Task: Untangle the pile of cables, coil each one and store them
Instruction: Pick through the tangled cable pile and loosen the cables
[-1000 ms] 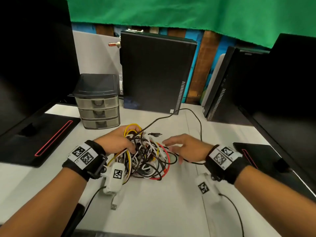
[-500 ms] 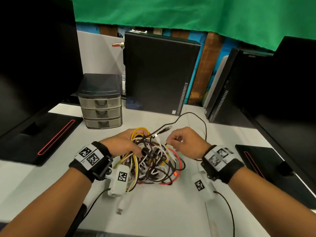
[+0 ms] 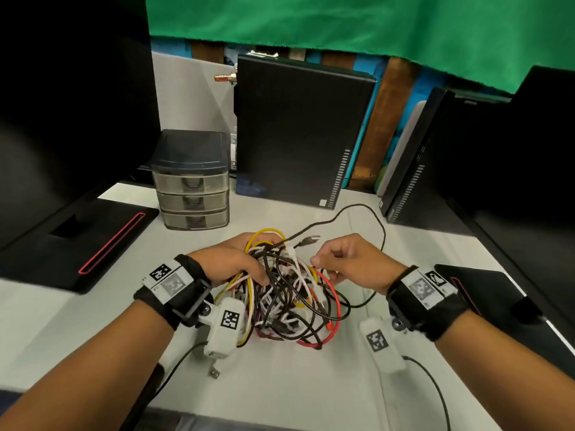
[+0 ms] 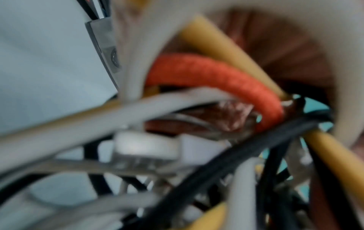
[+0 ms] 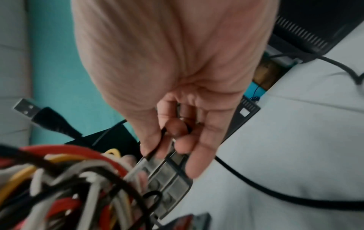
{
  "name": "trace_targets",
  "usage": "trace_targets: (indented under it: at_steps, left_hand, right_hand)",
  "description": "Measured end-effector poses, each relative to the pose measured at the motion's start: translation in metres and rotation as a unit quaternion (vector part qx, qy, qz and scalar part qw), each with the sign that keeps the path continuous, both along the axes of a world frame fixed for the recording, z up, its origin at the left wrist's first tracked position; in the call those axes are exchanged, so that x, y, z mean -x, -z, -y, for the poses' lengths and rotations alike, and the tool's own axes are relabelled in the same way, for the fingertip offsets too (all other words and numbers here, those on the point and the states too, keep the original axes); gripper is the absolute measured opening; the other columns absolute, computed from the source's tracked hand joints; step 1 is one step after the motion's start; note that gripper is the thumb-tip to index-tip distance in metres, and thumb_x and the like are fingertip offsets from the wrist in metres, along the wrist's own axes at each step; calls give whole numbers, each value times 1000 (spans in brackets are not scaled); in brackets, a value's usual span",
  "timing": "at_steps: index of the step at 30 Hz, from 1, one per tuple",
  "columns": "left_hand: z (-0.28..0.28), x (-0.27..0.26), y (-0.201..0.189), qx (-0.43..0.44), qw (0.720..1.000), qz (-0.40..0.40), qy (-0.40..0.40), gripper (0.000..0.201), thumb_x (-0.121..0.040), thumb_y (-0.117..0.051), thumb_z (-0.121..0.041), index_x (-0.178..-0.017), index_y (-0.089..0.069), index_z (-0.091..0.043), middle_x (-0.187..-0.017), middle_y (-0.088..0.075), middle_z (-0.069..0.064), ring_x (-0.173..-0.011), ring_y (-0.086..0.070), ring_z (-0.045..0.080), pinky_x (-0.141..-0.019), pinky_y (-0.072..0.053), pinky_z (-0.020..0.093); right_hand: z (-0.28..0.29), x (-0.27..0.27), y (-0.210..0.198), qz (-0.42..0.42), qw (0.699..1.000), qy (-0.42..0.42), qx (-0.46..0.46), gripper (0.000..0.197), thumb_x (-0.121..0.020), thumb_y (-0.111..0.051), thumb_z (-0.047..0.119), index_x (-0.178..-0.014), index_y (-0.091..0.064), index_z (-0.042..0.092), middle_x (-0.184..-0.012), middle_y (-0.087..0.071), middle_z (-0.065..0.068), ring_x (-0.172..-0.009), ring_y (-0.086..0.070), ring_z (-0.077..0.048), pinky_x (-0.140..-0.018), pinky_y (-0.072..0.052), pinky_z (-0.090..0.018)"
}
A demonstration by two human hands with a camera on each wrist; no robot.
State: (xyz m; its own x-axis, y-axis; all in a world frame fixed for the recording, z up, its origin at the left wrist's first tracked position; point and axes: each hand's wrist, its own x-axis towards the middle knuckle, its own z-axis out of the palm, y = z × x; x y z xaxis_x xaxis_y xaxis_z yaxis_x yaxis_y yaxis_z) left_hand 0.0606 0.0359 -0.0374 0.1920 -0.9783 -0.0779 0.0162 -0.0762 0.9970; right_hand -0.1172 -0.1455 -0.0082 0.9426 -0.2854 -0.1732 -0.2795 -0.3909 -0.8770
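Cable pile [image 3: 292, 293] mixes black, white, yellow and red strands.

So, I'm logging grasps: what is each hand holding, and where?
The left hand grips the cable pile at its left side. The right hand pinches a thin black cable along its length, between thumb and fingers.

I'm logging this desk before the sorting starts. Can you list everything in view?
cable pile: one tangle; white, black, yellow, red; desk centre
black USB cable: one, loops right of the pile
drawer unit: one, three grey drawers, back left
computer towers: two, black, at back
monitor bases: two, black, red-trimmed, left and right
desk: one, white
left hand: grips pile
right hand: fingers pinch a black cable
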Motion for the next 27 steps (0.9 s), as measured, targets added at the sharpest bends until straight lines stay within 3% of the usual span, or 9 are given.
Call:
trace_targets:
  at_steps: [4, 9, 11, 14, 17, 19, 22, 25, 27]
  left_hand:
    - [0, -3, -1, 32, 995, -87, -32, 55, -41, -75, 2, -93, -70, -13, -96, -70, 18, -88, -70, 33, -77, -60, 41]
    - [5, 0, 0, 29, 997, -55, -38, 49, -42, -76, -1, -89, -70, -14, -98, -67, 22, -98, -62, 41, -90, -52, 55]
    - [7, 5, 2, -2, 1000, -9, -5, 58, -43, -78, -4, -100, -67, -3, -102, -64, 21, -100, -61, 39, -95, -48, 56]
    - [8, 16, 2, -37, 992, 59, 100, 61, -51, -77, -2, -108, -59, 6, -104, -65, 18, -100, -63, 32, -96, -49, 51]
    - [11, 19, 1, -51, 991, 99, 80, 52, -56, -75, 0, -106, -62, 0, -99, -68, 13, -94, -65, 26, -91, -52, 45]
    - [15, 19, 0, -43, 990, 137, 19, 45, -56, -74, -1, -101, -65, -7, -91, -68, 4, -85, -64, 19, -85, -52, 37]
    - [20, 19, -3, -26, 979, 199, -24, 40, -58, -70, -6, -94, -68, -22, -90, -70, -3, -83, -66, 15, -82, -53, 33]
    - [22, 22, 1, -48, 976, 214, -15, 40, -61, -70, -8, -96, -68, -26, -93, -71, 0, -82, -66, 17, -84, -56, 37]
    - [23, 22, 8, -66, 972, 227, -10, 42, -62, -72, -13, -101, -67, -29, -98, -73, 1, -87, -69, 23, -88, -55, 40]
  right_hand:
    - [17, 18, -6, -24, 999, -15, -26, 16, -95, -66, 27, -91, -79, 20, -82, -51, -13, -72, -51, -16, -68, -55, -24]
    - [24, 33, -9, -8, 998, -24, -54, 13, -92, -67, 21, -90, -80, 19, -80, -67, -2, -73, -59, -11, -70, -56, -27]
    - [24, 25, -7, 63, 996, 62, -19, 18, -95, -65, 13, -85, -79, 17, -76, -65, 0, -70, -55, -10, -66, -56, -26]
    - [34, 14, -7, 156, 963, 217, 44, 17, -96, -65, 14, -85, -77, 17, -78, -66, 6, -67, -56, -6, -60, -55, -23]
    - [53, 18, -5, 76, 964, 221, 127, 17, -96, -64, 21, -85, -77, 24, -80, -69, 6, -70, -63, -11, -61, -55, -25]
    - [59, 24, 1, -18, 956, 198, 218, 16, -96, -64, 24, -85, -74, 28, -91, -72, 8, -80, -68, -14, -73, -58, -31]
    - [46, 24, 4, 13, 917, 242, 317, 12, -96, -64, 30, -104, -72, 28, -110, -67, 10, -94, -63, -13, -88, -53, -34]
    - [21, 13, -1, 121, 915, 138, 358, 20, -99, -59, 30, -115, -71, 26, -116, -62, 14, -107, -55, -7, -93, -44, -25]
    - [6, 5, -6, 63, 948, 7, 311, 25, -102, -55, 31, -122, -69, 26, -123, -63, 15, -117, -52, -3, -100, -39, -21]
